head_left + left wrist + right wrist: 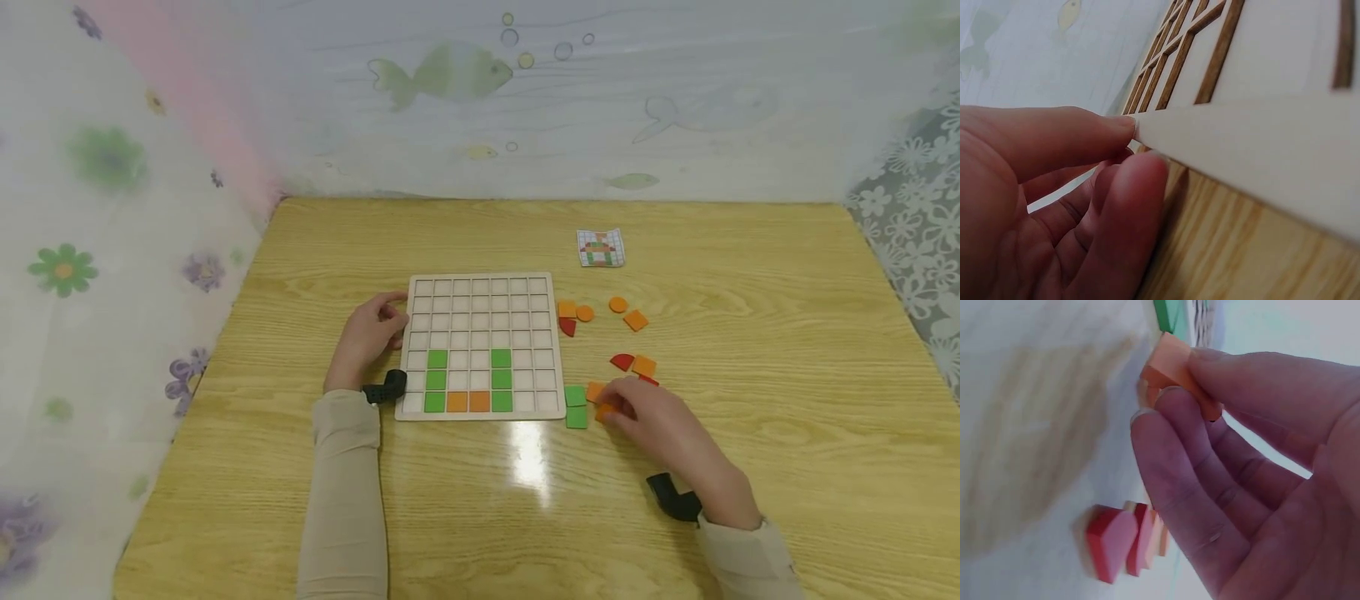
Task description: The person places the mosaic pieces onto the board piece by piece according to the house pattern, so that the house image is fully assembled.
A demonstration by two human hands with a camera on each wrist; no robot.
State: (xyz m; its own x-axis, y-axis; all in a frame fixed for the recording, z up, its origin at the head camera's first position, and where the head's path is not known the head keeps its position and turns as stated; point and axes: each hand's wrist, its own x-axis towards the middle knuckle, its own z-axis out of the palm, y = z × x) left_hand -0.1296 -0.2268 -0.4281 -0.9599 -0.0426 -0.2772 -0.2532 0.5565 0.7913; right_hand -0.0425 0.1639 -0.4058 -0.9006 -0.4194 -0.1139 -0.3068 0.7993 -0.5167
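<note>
A wooden grid board (480, 340) lies flat, with green square tiles (436, 380) in two columns and orange squares (468, 402) between them at the bottom. My left hand (369, 333) rests at the board's left edge; in the left wrist view the index fingertip touches the rim, with the thumb (1141, 194) close beside it. Right of the board, my right hand (667, 429) pinches an orange square tile (1171, 362) between thumb and fingers. Another orange tile (595, 392) lies by those fingertips. Two loose green squares (575, 407) sit against the board's lower right side.
A small pattern card (600, 248) lies beyond the board. Right of the board are orange circles (618, 305), orange squares (636, 320) and red quarter-round pieces (622, 362). A patterned wall (465, 142) borders the wooden table (465, 508) at the back.
</note>
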